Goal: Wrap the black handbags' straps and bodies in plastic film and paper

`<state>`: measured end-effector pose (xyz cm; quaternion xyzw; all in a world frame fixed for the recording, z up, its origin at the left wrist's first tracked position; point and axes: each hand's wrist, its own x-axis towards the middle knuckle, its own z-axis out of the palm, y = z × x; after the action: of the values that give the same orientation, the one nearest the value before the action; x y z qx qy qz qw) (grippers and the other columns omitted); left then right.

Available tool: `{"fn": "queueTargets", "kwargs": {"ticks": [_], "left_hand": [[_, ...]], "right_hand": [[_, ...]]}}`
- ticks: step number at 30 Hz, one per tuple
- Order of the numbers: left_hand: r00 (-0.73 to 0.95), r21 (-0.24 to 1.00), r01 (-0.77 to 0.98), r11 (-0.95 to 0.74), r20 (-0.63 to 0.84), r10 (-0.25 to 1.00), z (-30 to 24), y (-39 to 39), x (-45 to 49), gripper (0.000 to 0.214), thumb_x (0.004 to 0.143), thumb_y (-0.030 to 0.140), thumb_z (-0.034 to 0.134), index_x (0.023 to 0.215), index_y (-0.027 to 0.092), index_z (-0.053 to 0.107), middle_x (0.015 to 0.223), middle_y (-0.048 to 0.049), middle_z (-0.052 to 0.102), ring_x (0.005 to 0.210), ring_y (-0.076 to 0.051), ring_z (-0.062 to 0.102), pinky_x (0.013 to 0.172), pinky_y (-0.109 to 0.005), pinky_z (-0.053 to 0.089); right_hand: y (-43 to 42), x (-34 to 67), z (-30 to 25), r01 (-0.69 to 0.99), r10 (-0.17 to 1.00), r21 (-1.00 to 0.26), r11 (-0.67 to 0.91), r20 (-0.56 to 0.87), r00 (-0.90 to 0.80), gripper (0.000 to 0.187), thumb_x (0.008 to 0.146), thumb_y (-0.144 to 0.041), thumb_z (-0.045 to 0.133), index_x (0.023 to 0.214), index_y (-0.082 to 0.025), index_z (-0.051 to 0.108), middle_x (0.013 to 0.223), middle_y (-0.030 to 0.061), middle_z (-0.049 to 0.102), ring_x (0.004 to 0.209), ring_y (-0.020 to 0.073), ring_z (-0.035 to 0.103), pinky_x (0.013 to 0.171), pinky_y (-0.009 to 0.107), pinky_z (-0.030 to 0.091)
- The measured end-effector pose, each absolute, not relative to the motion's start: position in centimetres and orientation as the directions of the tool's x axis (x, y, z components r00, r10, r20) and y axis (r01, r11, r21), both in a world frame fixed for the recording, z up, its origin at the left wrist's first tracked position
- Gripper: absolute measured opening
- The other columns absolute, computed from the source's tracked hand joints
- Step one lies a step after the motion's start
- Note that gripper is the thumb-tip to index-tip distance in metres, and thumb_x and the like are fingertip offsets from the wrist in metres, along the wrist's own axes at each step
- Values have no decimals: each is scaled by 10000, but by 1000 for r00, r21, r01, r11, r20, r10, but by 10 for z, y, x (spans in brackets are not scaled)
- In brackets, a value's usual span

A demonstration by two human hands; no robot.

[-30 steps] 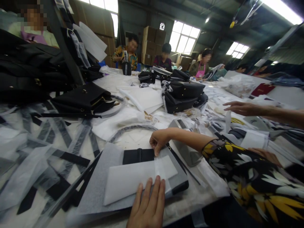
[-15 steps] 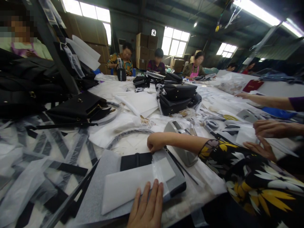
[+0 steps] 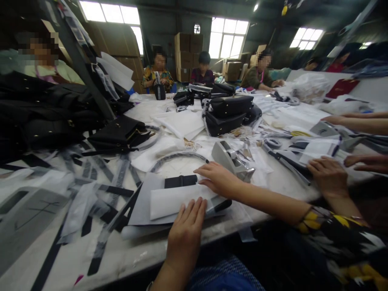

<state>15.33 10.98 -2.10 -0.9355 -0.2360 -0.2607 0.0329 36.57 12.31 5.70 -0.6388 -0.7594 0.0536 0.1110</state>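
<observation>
My left hand [image 3: 188, 220] lies with fingers stretched over a folded white paper [image 3: 166, 204], pressing its right part. My right hand [image 3: 220, 180] reaches in from the right. Its fingers are extended and rest on the upper right end of the same bundle; what lies under them is hard to make out. Behind the paper shows a black leather piece [image 3: 173, 182] with a narrow band across it. Underneath is a light grey sheet [image 3: 140, 206]. A plastic-wrapped curved handle [image 3: 177, 156] arches behind. A grey tape dispenser [image 3: 228, 159] stands just beyond my right hand.
Wrapped black straps [image 3: 113, 194] lie on the left, near a grey marked object [image 3: 33, 226]. Black handbags [image 3: 230, 113] are stacked mid-table; another black bag [image 3: 118, 133] lies left. A co-worker's hand [image 3: 329, 178] works at the right. A metal post [image 3: 87, 76] stands left.
My right hand has gone from a fist at the bundle's top edge to extended fingers laid on its right end. My left hand stays flat on the paper. The view has shifted.
</observation>
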Motion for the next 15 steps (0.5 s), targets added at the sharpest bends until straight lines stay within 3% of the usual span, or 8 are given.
{"fn": "queueTargets", "kwargs": {"ticks": [3,5,9,12,15], "left_hand": [[735,172,464,-869,472,486,-7,117,148,487,905,57,494,1380,147,553,1385,-94,615,1177,-217,650,1007,-345,536],[793,183,398,-899,425,437,5,126,137,471,906,90,524,1372,153,551,1396,-103,606,1182,-202,647,971,-307,551],[909,-84,239,-967,370,192,26,153,98,464,917,72,515,1376,135,542,1464,-128,535,1333,-261,523,1059,-425,493],[926,-238,277,-931,325,193,27,172,67,495,938,66,480,1426,144,495,1485,-128,505,1357,-290,492,1102,-503,431],[940,-233,275,-933,270,210,15,184,51,489,960,79,441,1443,150,474,1462,-127,528,1322,-258,534,1096,-478,437]], "right_hand": [[72,349,47,921,955,-283,267,205,-214,325,950,-274,599,1257,-176,642,1182,116,717,1110,246,657,1057,417,448],[49,344,30,917,938,-252,309,242,-249,392,922,-248,632,1310,-190,606,1296,116,670,1207,264,615,1118,465,403],[40,345,2,935,918,-169,311,307,-249,431,922,-120,586,1342,-217,588,1384,86,620,1303,266,553,1166,508,342],[40,341,1,938,906,-159,309,348,-240,407,938,-96,539,1327,-203,601,1367,89,632,1294,281,554,1160,547,328],[29,319,9,931,899,-242,273,409,-157,340,951,-131,512,1261,-177,644,1312,112,662,1221,303,583,1088,524,401]]}}
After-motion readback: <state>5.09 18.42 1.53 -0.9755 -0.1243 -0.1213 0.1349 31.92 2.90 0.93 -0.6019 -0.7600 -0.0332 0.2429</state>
